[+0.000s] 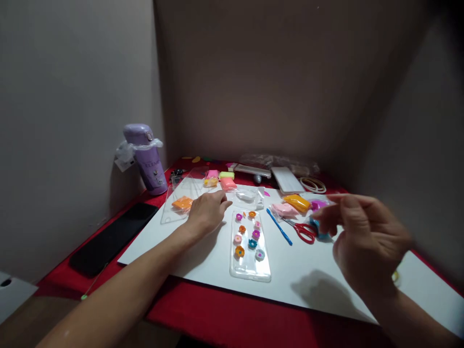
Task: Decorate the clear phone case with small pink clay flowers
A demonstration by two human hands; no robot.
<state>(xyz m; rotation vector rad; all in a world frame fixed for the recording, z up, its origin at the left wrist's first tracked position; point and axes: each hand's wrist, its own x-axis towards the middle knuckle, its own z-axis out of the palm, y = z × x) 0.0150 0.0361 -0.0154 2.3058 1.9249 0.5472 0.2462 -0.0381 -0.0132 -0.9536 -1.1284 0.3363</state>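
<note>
A clear phone case (250,268) lies on the white board, dotted with several small clay flowers (239,251) in orange, pink, purple, teal and white. My left hand (208,212) is low over the board, left of the case's upper end, beside a packet of orange clay (182,204). Its thumb stands apart from the bent fingers, whose tips are partly hidden. Raised above the board's right side, my right hand (366,237) has thumb and fingers drawn together; anything between them is too small to make out. Beneath it are red-handled scissors (304,233) and a teal packet (322,232).
A blue pen-like tool (279,227) lies right of the case. Clay packets in pink (284,210) and yellow-orange (297,203) sit behind the scissors. At left stand a purple bottle (148,164) and a black phone (114,237) on the red cloth (224,309). Walls enclose the back.
</note>
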